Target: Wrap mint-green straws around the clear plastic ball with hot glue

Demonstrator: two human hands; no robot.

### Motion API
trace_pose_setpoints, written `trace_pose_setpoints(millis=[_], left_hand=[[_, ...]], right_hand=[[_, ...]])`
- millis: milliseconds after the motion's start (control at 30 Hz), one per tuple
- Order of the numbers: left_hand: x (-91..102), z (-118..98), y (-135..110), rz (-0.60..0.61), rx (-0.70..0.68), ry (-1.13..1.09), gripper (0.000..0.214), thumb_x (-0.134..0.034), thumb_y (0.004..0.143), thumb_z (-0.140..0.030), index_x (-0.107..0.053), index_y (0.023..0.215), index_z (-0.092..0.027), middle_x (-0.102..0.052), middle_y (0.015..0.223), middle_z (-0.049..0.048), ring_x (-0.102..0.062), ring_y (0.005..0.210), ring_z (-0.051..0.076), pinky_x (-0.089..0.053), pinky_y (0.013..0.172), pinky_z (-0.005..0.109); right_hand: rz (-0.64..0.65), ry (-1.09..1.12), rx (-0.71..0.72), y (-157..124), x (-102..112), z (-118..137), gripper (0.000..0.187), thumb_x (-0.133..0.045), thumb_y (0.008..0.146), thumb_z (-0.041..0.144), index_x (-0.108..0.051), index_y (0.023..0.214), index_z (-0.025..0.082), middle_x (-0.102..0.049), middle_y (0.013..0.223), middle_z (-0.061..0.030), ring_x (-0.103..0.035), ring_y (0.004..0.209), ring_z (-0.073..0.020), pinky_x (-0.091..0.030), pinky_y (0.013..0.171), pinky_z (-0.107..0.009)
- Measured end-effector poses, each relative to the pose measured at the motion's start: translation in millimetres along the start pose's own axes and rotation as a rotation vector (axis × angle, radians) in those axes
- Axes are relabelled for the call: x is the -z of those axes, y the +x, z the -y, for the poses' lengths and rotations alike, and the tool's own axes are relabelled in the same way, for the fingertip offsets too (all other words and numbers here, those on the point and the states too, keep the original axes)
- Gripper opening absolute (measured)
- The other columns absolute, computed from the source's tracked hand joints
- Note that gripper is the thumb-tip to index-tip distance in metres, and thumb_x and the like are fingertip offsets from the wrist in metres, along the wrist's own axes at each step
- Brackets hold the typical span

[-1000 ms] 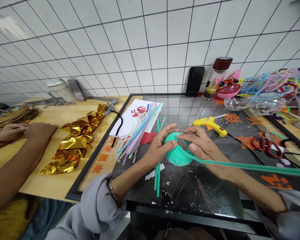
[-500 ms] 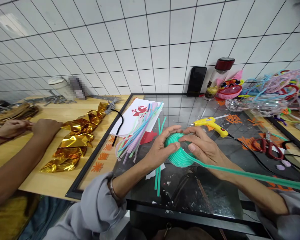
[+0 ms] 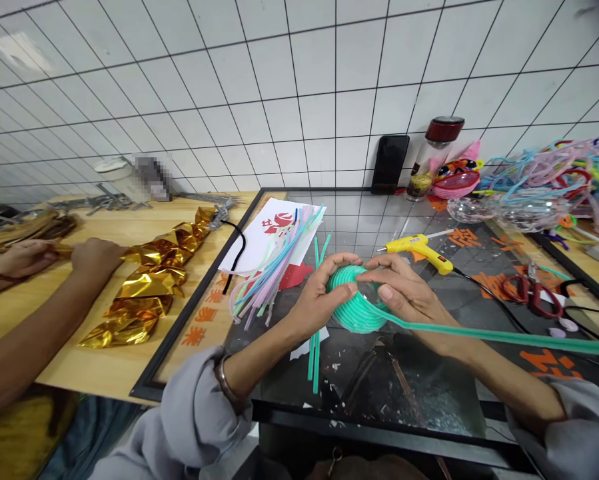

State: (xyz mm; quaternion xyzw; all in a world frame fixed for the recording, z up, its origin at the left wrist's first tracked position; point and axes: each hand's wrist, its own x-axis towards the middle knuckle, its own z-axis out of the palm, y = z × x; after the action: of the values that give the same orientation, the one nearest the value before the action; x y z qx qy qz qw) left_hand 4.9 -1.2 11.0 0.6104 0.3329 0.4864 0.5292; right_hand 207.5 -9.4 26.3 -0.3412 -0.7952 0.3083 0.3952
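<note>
A clear round form wrapped in coiled green pipe cleaner (image 3: 359,313) is held between my two hands above the dark table. My left hand (image 3: 332,290) is closed around its left side, thumb on the coils. On the right, my right hand (image 3: 404,290) grips the form near its bare clear part, fingertips against the green rows. From the coil a loose green length (image 3: 499,337) runs off to the right, over my right forearm. Two cut green pipe cleaners (image 3: 315,347) lie on the table by my left wrist.
Beyond my right hand lies a yellow glue gun (image 3: 419,250). Red-handled scissors (image 3: 534,293) are at the right. Pastel pipe cleaners (image 3: 279,267) lie over white paper (image 3: 244,247). A phone (image 3: 390,163) and bottle (image 3: 434,157) stand behind. A co-worker's hands (image 3: 94,257) are left, near gold foil (image 3: 149,280).
The loose green length at the right has risen slightly and hangs straighter. Both my hands keep almost the same hold on the wrapped form.
</note>
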Motion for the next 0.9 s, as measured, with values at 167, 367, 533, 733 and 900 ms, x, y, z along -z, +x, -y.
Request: trace_pose_setpoints(millis=[167,367,533,733,900], left_hand=[[0.5,-1.7,0.2,0.010,-0.001,0.019,0.034,-0.063,0.084,-0.021,-0.060,0.118,-0.022,-0.064,0.128,0.0062,-0.056,0.123,0.023,-0.043,0.106,0.036],[0.0,-3.1,-0.1,0.009,0.000,0.021,0.034,-0.063,0.083,-0.021,-0.060,0.117,-0.022,-0.064,0.128,0.0066,-0.056,0.123,0.024,-0.042,0.107,0.037],[0.1,-1.8,0.1,0.019,0.003,0.010,0.035,-0.063,0.084,-0.022,-0.059,0.119,-0.022,-0.063,0.129,0.0067,-0.056,0.123,0.023,-0.043,0.105,0.035],[-0.1,-2.3,-0.2,0.015,-0.001,0.018,0.034,-0.062,0.085,-0.022,-0.059,0.119,-0.021,-0.064,0.127,0.0063,-0.056,0.121,0.022,-0.044,0.103,0.034],[0.0,-2.8,-0.4,0.017,-0.003,0.021,0.034,-0.062,0.085,-0.022,-0.060,0.118,-0.022,-0.064,0.126,0.0055,-0.056,0.120,0.021,-0.044,0.102,0.033]], right_hand=[[0.009,0.041,-0.009,1.6,0.9,-1.6,0.032,-0.045,0.103,0.042,-0.070,0.119,0.030,-0.056,0.121,-0.0071,-0.055,0.120,-0.0227,-0.047,0.104,-0.041],[0.020,0.042,-0.055,2.9,1.1,1.9,0.034,-0.042,0.103,0.044,-0.069,0.119,0.032,-0.056,0.122,-0.0060,-0.054,0.122,-0.0231,-0.046,0.104,-0.041],[0.017,0.032,-0.080,3.6,-0.2,4.1,0.034,-0.041,0.104,0.044,-0.067,0.120,0.029,-0.056,0.119,-0.0067,-0.055,0.118,-0.0230,-0.048,0.100,-0.040],[0.011,0.030,-0.068,3.5,-1.8,3.8,0.033,-0.041,0.104,0.041,-0.064,0.123,0.026,-0.055,0.119,-0.0071,-0.054,0.116,-0.0212,-0.048,0.098,-0.037],[0.006,0.035,-0.063,2.7,-2.4,3.0,0.033,-0.041,0.104,0.041,-0.064,0.126,0.028,-0.055,0.120,-0.0065,-0.054,0.117,-0.0215,-0.048,0.098,-0.037]])
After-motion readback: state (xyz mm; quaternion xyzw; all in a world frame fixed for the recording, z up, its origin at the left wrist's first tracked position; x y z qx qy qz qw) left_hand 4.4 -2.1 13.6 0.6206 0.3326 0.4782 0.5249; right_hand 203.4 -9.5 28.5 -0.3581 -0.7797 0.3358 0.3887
